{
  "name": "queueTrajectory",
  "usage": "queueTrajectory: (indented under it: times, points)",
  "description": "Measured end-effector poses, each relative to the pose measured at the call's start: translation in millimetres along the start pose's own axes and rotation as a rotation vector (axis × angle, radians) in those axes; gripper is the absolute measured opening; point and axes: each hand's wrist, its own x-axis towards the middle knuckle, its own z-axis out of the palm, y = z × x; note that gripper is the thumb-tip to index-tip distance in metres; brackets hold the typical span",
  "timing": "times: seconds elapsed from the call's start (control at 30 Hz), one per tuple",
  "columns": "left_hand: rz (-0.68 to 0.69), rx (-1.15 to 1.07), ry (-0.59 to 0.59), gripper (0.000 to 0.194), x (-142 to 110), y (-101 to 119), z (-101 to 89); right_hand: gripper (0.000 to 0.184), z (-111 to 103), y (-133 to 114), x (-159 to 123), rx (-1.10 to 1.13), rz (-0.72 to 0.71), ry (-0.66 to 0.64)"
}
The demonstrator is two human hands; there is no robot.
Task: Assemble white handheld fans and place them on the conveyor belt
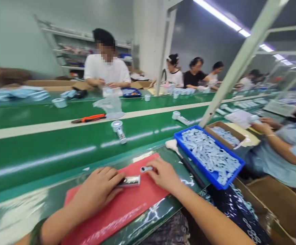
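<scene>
The left hand (97, 190) curls closely over a silver tube (130, 181) on a red mat (117, 217). Just right of it, the right hand (163, 175) pinches a small pale blue cap (146, 169). A blue tray (197, 163) of small pale parts sits farther right.

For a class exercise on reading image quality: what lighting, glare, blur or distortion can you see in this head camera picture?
In the head view, the ceiling strip lights leave long white glare streaks on the green conveyor belt; the pale frame post leans steeply, probably from wide-angle distortion; the blue packs at far left are smeared by blur.
</scene>
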Motion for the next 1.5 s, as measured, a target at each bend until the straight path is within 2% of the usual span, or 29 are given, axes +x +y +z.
queueTrajectory:
  times: [0.07,0.13,0.3,0.47,0.6,0.7,0.77,0.8,0.87,0.93,1.0,1.07,1.13,1.3,1.4,1.5]
  points:
    - [-0.066,0.047,-0.088,0.033,-9.3,4.8,-5.0,0.018,-5.8,-8.6,-2.1,0.107,-0.016,0.02]
    - [-0.13,0.017,-0.118,0.041,-10.0,8.0,-11.1,0.022,-7.6,-23.7,-5.9,0.17,-0.088,0.005]
    - [-0.18,-0.246,-0.075,0.03,-11.8,10.9,-20.1,0.016,8.8,-65.8,-4.8,0.066,-0.2,-0.082]
    - [-0.175,-0.432,0.01,0.023,-16.0,8.5,-12.9,0.015,21.5,-82.2,9.2,-0.037,-0.235,-0.143]
    - [-0.236,-0.503,0.019,0.018,-16.8,13.3,-9.8,0.012,33.6,-74.8,6.8,0.087,-0.218,-0.094]
    - [-0.309,-0.515,0.011,0.012,-16.9,18.2,-9.4,0.019,58.3,-54.6,6.5,0.363,-0.125,-0.068]
    - [-0.328,-0.474,-0.007,0.013,-19.4,21.5,-9.8,0.019,75.5,-39.0,7.8,0.543,-0.064,-0.13]
    - [-0.324,-0.439,-0.014,0.013,-22.0,23.9,-9.9,0.023,81.7,-31.9,7.8,0.587,-0.045,-0.166]
    - [-0.291,-0.365,-0.025,0.015,-29.7,30.5,-9.4,0.047,87.2,-21.0,5.0,0.553,-0.065,-0.23]
    - [-0.252,-0.315,-0.024,0.019,-37.8,38.7,-7.1,0.057,84.6,-16.6,-1.0,0.42,-0.145,-0.298]
    - [-0.235,-0.297,-0.026,0.02,-42.9,46.8,-4.3,0.05,77.3,-20.4,-8.4,0.28,-0.225,-0.361]
    - [-0.25,-0.286,-0.035,0.016,-43.1,53.2,-3.1,0.042,67.7,-31.4,-15.5,0.178,-0.236,-0.351]
    - [-0.269,-0.287,-0.053,0.014,-39.7,56.7,-5.0,0.041,57.2,-45.2,-20.3,0.111,-0.218,-0.288]
    - [-0.223,-0.371,-0.087,0.019,-30.8,49.1,-12.1,0.037,38.9,-59.9,-19.3,0.126,-0.25,-0.283]
    - [-0.193,-0.351,-0.081,0.022,-30.5,43.9,-13.2,0.042,38.8,-58.7,-19.8,0.091,-0.258,-0.283]
    - [-0.183,-0.294,-0.085,0.025,-31.1,46.4,-12.8,0.035,43.9,-60.6,-21.5,0.04,-0.264,-0.264]
